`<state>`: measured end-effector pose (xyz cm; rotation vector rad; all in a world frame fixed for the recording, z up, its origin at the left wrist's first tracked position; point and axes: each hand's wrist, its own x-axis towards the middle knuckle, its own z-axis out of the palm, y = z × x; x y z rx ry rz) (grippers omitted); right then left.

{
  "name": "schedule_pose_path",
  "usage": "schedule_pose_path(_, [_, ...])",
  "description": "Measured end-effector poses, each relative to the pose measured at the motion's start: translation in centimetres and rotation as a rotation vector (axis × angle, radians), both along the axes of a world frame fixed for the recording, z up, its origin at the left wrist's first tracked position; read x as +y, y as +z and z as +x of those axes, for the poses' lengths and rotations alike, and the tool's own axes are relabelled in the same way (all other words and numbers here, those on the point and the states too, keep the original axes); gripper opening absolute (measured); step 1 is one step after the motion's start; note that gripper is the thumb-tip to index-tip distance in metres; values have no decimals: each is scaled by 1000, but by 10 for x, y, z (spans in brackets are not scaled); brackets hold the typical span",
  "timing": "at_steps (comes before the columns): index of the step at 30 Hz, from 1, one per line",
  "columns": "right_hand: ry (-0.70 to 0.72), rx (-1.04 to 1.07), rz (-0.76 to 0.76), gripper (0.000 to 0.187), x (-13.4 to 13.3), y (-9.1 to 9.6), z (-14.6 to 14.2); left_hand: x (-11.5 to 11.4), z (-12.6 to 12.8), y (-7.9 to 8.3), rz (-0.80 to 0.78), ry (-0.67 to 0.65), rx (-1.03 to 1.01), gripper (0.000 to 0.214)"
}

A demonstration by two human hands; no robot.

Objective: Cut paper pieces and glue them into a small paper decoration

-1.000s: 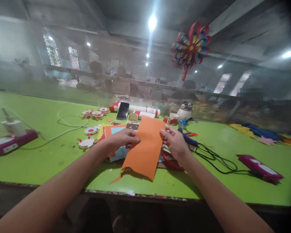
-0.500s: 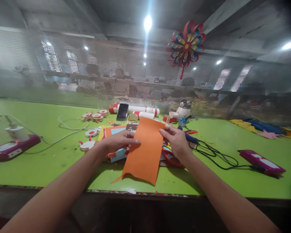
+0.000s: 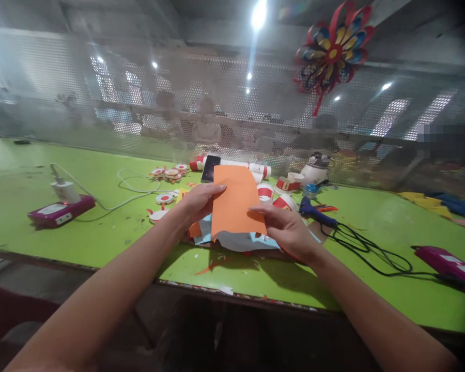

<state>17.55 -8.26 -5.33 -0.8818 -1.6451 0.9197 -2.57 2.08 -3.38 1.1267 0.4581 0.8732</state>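
A sheet of orange paper [image 3: 238, 204] is held up between both hands, tilted over the papers on the table. My left hand [image 3: 201, 200] pinches its left edge, thumb on the front face. At its lower right edge my right hand [image 3: 289, 227] is closed on it, thumb in front and fingers behind. Beneath the sheet lie light blue paper [image 3: 240, 242] and other coloured pieces, partly hidden. Just behind the right hand lies a red and white paper cup [image 3: 285, 202], with another paper cup [image 3: 265, 193] beside it.
A blue glue gun [image 3: 318, 213] with a black cord lies right, its cord running to a purple power strip [image 3: 449, 266]. Another purple strip [image 3: 64, 211] with a white charger sits left. Behind are a phone [image 3: 211, 169], white tubes and a bottle [image 3: 315, 168]. The table's front edge [image 3: 225, 292] is near.
The orange sheet has been raised and tipped back, so it looks shorter. My right hand has moved down along its right edge. The camera view has turned left and downward.
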Motion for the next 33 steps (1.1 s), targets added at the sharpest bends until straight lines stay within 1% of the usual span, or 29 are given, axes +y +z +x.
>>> schedule_pose_path(2, [-32, -87, 29, 31, -1, -2, -1, -2, 1, 0, 9, -1, 19, 17])
schedule_pose_path(4, [-64, -127, 55, 25, -2, -2, -2, -3, 2, 0, 36, -1, 35, 18])
schedule_pose_path(7, [-93, -85, 95, 22, -2, 1, -2, -4, 3, 2, 115, 69, 3, 21])
schedule_pose_path(9, [-134, -40, 114, 23, -2, 5, -2, -8, 3, 6, 173, 132, -48, 25])
schedule_pose_path(10, [-159, -19, 123, 22, -2, 7, -1, -10, 2, 9, 204, 145, -74, 30])
schedule_pose_path(11, [-182, -1, 132, 21, -2, 8, 0, -14, 1, 12, 245, 135, -85, 41])
schedule_pose_path(13, [-222, 26, 156, 19, -2, 12, 3, -25, 0, 18, 355, 30, -67, 63])
schedule_pose_path(15, [-252, 69, 160, 19, -1, 14, 6, -36, -1, 21, 478, -59, -21, 71])
schedule_pose_path(16, [-256, 96, 154, 20, -1, 15, 7, -41, -1, 21, 544, -98, 18, 67])
schedule_pose_path(17, [-252, 124, 145, 21, -1, 15, 8, -46, 0, 20, 616, -118, 70, 58])
schedule_pose_path(18, [-241, 157, 134, 21, -1, 15, 9, -50, 1, 19, 701, -97, 117, 52])
schedule_pose_path(21, [-182, 250, 99, 20, -1, 13, 10, -55, 6, 14, 890, 61, 289, 42])
schedule_pose_path(23, [-138, 292, 69, 19, -1, 11, 9, -56, 10, 12, 952, 191, 366, 27])
schedule_pose_path(25, [-121, 286, 52, 17, -2, 10, 7, -55, 13, 11, 949, 294, 390, 14])
schedule_pose_path(27, [-123, 246, 47, 16, -5, 12, 5, -54, 15, 12, 899, 368, 369, 12])
schedule_pose_path(31, [-114, 171, 67, 20, -11, 17, -1, -52, 17, 11, 816, 445, 319, 11])
schedule_pose_path(33, [-167, 159, 90, 14, -12, 19, -3, -51, 18, 10, 788, 448, 309, 11])
